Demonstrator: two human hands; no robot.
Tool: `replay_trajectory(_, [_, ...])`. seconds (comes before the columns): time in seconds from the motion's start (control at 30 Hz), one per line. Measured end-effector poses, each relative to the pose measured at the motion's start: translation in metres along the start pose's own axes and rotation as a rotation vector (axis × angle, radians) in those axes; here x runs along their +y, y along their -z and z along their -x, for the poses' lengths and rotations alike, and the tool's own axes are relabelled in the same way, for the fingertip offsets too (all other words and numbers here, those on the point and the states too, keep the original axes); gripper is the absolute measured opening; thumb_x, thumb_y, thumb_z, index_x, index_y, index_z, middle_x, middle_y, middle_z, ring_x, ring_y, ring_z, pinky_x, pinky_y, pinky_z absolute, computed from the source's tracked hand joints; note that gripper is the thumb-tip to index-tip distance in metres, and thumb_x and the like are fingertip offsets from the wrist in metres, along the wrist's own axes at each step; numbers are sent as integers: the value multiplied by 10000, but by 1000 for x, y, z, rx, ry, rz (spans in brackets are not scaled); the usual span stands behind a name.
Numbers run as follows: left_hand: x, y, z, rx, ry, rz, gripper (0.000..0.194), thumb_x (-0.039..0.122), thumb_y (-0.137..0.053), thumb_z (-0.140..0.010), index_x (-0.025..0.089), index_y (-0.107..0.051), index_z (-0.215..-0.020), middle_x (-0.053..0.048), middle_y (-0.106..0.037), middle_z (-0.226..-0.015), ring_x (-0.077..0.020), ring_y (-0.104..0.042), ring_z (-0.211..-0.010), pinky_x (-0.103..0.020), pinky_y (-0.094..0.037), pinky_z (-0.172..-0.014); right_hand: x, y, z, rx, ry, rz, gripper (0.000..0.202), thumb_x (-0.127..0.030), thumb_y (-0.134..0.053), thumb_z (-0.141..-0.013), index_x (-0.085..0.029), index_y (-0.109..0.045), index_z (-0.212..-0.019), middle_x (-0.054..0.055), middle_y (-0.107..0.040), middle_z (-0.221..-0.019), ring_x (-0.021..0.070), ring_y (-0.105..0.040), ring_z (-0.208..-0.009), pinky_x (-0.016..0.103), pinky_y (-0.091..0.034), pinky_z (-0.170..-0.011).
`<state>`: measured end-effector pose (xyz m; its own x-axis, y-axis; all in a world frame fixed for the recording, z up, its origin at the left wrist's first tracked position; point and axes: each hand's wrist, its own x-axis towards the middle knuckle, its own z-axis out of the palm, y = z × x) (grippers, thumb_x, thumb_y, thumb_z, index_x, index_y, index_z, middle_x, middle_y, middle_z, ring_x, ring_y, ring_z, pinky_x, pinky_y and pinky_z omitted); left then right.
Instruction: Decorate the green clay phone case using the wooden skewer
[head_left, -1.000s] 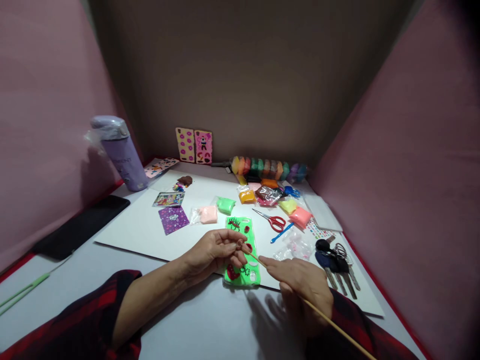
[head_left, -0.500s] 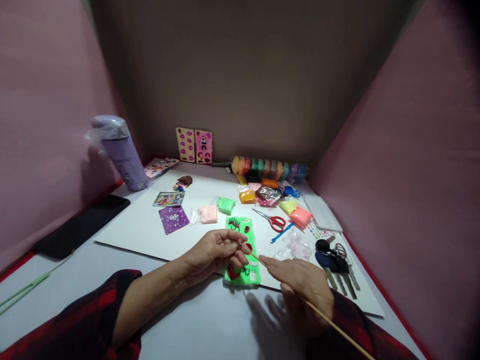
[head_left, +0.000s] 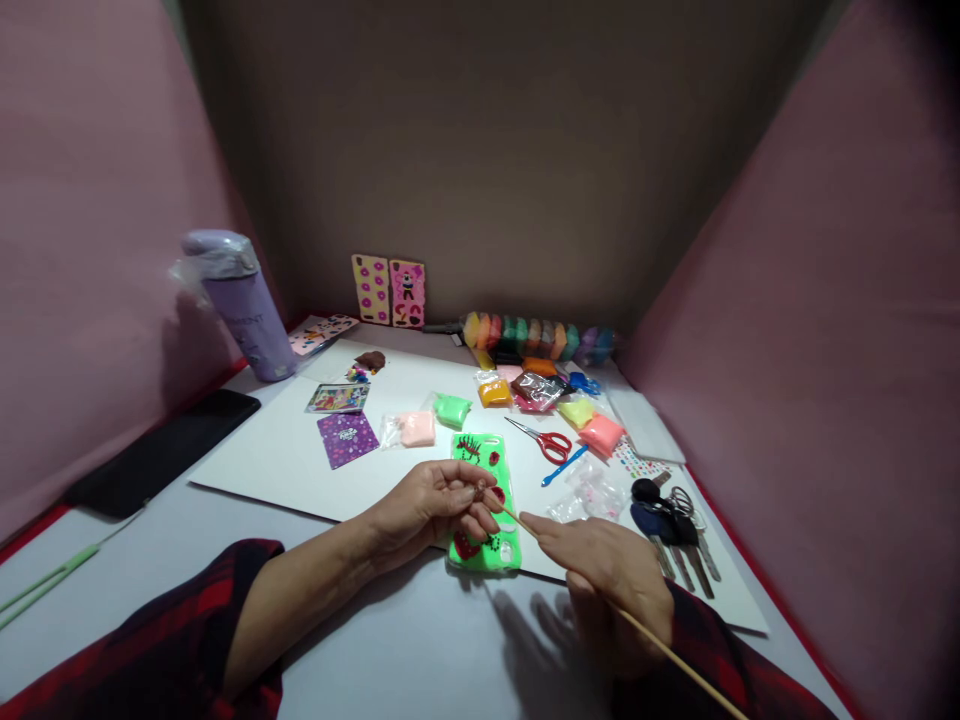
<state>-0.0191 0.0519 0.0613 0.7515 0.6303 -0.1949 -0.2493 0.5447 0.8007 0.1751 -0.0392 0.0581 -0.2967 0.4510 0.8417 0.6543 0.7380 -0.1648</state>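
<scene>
A small brown lump [head_left: 481, 489], apparently clay, is pinched between the thumb and fingertips of my left hand [head_left: 435, 498]. It touches the tip of a thin wooden stick [head_left: 675, 655], which slants down to the lower right. My right hand [head_left: 615, 575] is closed around this stick, fingers extended along it. Beneath my left fingers lies a bright green phone case [head_left: 480, 564] with red and dark decorations; my left hand hides part of its middle. Just beyond my right hand are red-handled scissors [head_left: 553, 447] and a blue modelling tool [head_left: 564, 467].
Clay packets in peach [head_left: 417, 429], green [head_left: 452, 411] and coral [head_left: 602, 435] lie on the white board [head_left: 285, 470]. Brown clay [head_left: 370, 361] sits farther back. A bunch of keys [head_left: 681, 535] is at right; a purple tumbler [head_left: 247, 310] stands at left. Pink walls flank the table.
My right hand has shifted slightly to the right along with the stick. My left hand has barely moved and keeps its pinch on the brown lump.
</scene>
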Motion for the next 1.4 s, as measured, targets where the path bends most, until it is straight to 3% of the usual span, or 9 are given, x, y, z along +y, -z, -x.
replay_trajectory(0.5, [-1, 0, 0, -45, -5, -19, 241, 192, -680, -766, 60, -601, -952, -136, -685, -796, -145, -656, -603, -211, -493, -545, 1, -3, 1, -11, -2, -10, 256, -201, -382, -910, -162, -596, -1045, 99, -728, -940, 148, -686, -698, 268, -511, -574])
replay_trajectory(0.93, [0, -1, 0, 1, 4, -1, 185, 157, -649, -786, 62, -604, -938, -133, -684, -827, -143, -662, -617, -208, -502, -547, 0, -4, 4, 21, -24, -28, 245, -222, -380, -920, -166, -597, -1019, 98, -730, -932, 153, -690, -708, 278, -524, -582])
replay_trajectory(1.4, [-1, 1, -1, 14, -10, 11, 262, 193, -709, -741, 62, -600, -941, -135, -673, -853, -162, -669, -686, -220, -520, -596, -3, 0, -1, 8, -6, -36, 249, -236, -364, -927, -163, -590, -1002, 109, -732, -913, 152, -683, -673, 279, -504, -551])
